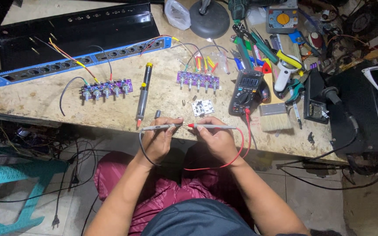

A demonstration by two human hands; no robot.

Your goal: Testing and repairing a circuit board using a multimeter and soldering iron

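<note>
My left hand [159,139] grips a grey test probe [156,127] with a black lead, at the front edge of the workbench. My right hand [215,137] grips the red-tipped grey probe [213,126] with a red lead. The two probe tips meet between my hands, around a tiny part that I cannot make out. The red lead runs up to a black digital multimeter [246,91] just right of my hands. A small white circuit board [203,107] lies right behind the probes.
Two purple boards with knobs [106,89] [197,79] lie on the worn bench [40,102], a desoldering pump [143,94] between them. A black and blue rack chassis [75,39] sits at the back left. Pliers, screwdrivers and a brush [274,114] crowd the right. A teal plastic stool [9,188] stands lower left.
</note>
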